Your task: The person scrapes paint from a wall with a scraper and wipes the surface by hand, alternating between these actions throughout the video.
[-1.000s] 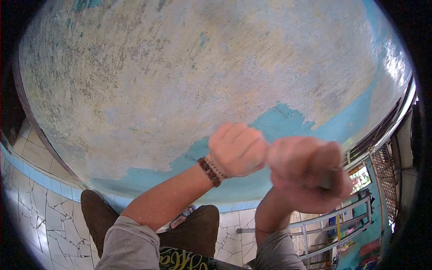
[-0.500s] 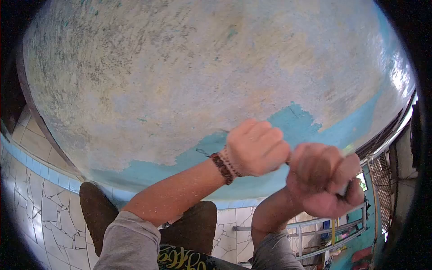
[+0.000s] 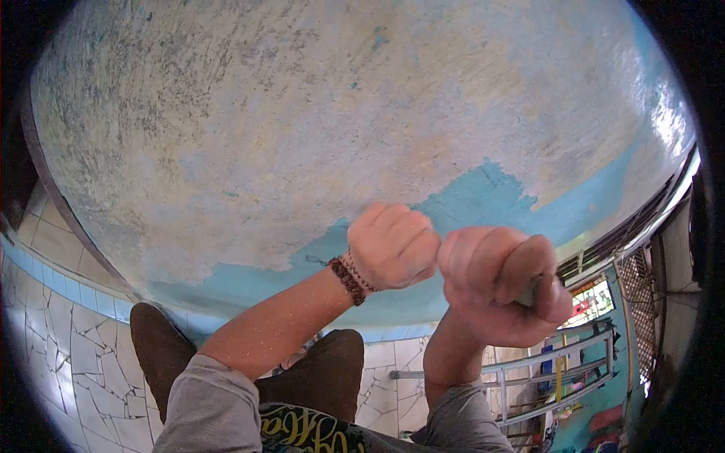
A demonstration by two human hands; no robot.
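Note:
My left hand (image 3: 393, 245) is closed in a fist with its back toward me, in front of the wall (image 3: 317, 136). A dark beaded bracelet (image 3: 349, 282) circles that wrist. Close beside it, my right hand (image 3: 498, 283) is also closed, fingers curled and thumb folded over. A small pale spot shows inside its curl, too little to name. Whatever the left fist holds, if anything, is hidden. Behind both hands the wall has a worn, patchy grey surface above a ragged band of turquoise paint (image 3: 483, 189).
Cracked-pattern white tiles (image 3: 98, 362) cover the floor. My knees (image 3: 321, 374) sit close below the wall. At the lower right a metal ladder (image 3: 555, 377) stands near clutter and a lattice panel (image 3: 638, 309). A bright window opening (image 3: 593, 302) lies behind the right hand.
Both fists have moved left together, the right one slightly upward too. The right hand has turned, and the two hands stay close together. The view has shifted slightly.

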